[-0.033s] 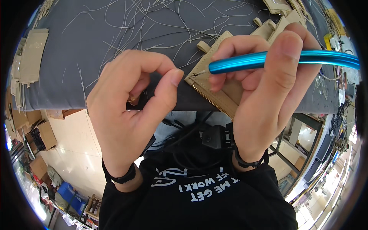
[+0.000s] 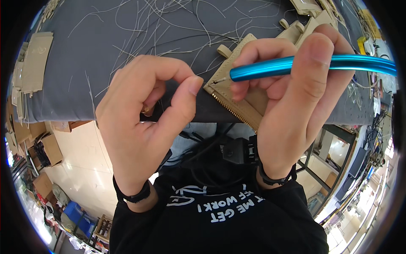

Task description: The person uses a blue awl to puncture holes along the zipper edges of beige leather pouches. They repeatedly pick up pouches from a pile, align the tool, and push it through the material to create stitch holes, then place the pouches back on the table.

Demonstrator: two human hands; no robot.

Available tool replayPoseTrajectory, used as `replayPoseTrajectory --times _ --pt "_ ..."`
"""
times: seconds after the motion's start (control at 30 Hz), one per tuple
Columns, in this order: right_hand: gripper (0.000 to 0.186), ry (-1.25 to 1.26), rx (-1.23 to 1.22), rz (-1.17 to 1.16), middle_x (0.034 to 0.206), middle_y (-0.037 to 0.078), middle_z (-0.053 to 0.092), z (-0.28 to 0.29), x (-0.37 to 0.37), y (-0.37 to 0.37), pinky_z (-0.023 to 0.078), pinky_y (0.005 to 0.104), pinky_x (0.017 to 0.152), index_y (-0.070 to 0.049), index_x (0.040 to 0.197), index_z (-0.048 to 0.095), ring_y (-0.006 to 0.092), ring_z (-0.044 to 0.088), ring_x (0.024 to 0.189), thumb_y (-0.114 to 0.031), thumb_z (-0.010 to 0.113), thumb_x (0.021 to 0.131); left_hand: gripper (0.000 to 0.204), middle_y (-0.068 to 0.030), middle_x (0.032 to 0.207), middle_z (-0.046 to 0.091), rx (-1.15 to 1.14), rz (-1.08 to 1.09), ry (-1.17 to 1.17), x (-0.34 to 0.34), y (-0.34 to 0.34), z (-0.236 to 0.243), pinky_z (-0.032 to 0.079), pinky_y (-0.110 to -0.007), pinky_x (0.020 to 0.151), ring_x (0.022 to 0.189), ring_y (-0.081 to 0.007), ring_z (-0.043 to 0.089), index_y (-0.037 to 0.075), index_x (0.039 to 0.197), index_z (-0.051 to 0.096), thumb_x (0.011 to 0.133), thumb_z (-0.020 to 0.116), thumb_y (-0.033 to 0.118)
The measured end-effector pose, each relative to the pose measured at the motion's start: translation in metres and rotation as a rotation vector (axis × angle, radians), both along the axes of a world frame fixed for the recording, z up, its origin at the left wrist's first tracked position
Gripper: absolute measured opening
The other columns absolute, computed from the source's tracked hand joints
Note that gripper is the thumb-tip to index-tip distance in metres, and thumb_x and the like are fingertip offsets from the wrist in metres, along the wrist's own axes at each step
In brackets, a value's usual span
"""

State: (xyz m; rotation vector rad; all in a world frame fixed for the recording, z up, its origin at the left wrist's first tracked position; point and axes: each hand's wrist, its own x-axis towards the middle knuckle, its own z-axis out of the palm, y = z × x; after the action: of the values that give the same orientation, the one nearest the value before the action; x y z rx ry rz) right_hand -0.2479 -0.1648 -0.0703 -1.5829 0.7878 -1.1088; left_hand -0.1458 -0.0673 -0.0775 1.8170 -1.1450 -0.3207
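Note:
My right hand (image 2: pixel 302 93) is closed round a shiny blue pen-shaped tool (image 2: pixel 264 71). Its thin metal tip rests at or just above the corner of a beige leather-like piece (image 2: pixel 215 86) with a stitched edge. A brass-toothed zipper (image 2: pixel 232 111) runs along that piece's near side, and the right fingers cover part of it. Left of the corner, my left hand (image 2: pixel 148 93) pinches thumb and forefinger together. Whatever lies between those fingertips is too fine to make out; the hand is apart from the tool.
Loose thread ends (image 2: pixel 169 29) are strewn over the dark grey covered table (image 2: pixel 84 55). More beige pieces (image 2: pixel 38 61) are stacked at the left edge, and others (image 2: pixel 311 27) lie beyond my right hand. A cardboard box (image 2: pixel 50 148) stands on the floor at left.
Almost nothing differs. The blue tool and right hand have shifted very slightly; the left hand keeps its pinch.

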Motion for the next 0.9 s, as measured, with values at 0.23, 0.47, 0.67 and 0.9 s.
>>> replayPoseTrajectory --times 0.23,0.47,0.67,0.9 --pt "0.042 0.023 0.0 0.003 0.064 0.02 0.055 0.001 0.0 -0.001 0.044 0.0244 0.044 -0.002 0.105 0.029 0.0176 0.05 0.044 -0.042 0.034 0.095 0.005 0.0063 0.062 0.041 -0.036 -0.003 -0.099 0.001 0.0 -0.003 0.024 -0.015 0.048 0.052 0.0003 0.033 0.002 0.083 0.059 0.08 0.063 0.003" --pt "0.041 -0.141 0.133 0.009 0.064 0.02 0.055 0.017 0.005 0.007 0.045 0.0246 0.044 -0.002 0.105 0.029 0.0176 0.05 0.044 -0.041 0.035 0.095 0.005 0.0062 0.065 0.044 -0.058 0.062 0.043 -0.002 0.003 -0.003 0.024 -0.015 0.048 0.054 0.0007 0.032 0.003 0.083 0.058 0.081 0.062 0.004" --pt "0.039 -0.425 0.198 0.051 0.064 0.02 0.056 -0.01 0.004 0.004 0.045 0.0248 0.044 -0.002 0.105 0.03 0.018 0.05 0.043 -0.04 0.035 0.096 0.005 0.0064 0.069 0.045 -0.093 0.036 -0.001 0.001 0.005 -0.005 0.023 -0.014 0.05 0.055 0.0011 0.032 0.003 0.084 0.057 0.081 0.061 0.003" --pt "0.039 -0.006 -0.026 0.001 0.063 0.021 0.056 -0.002 -0.001 0.0 0.045 0.0256 0.044 -0.002 0.105 0.03 0.0191 0.05 0.042 -0.04 0.035 0.095 0.004 0.0048 0.072 0.046 -0.125 0.033 0.005 0.0 0.011 -0.005 0.025 -0.014 0.05 0.055 0.0006 0.033 0.002 0.083 0.056 0.081 0.06 0.002"
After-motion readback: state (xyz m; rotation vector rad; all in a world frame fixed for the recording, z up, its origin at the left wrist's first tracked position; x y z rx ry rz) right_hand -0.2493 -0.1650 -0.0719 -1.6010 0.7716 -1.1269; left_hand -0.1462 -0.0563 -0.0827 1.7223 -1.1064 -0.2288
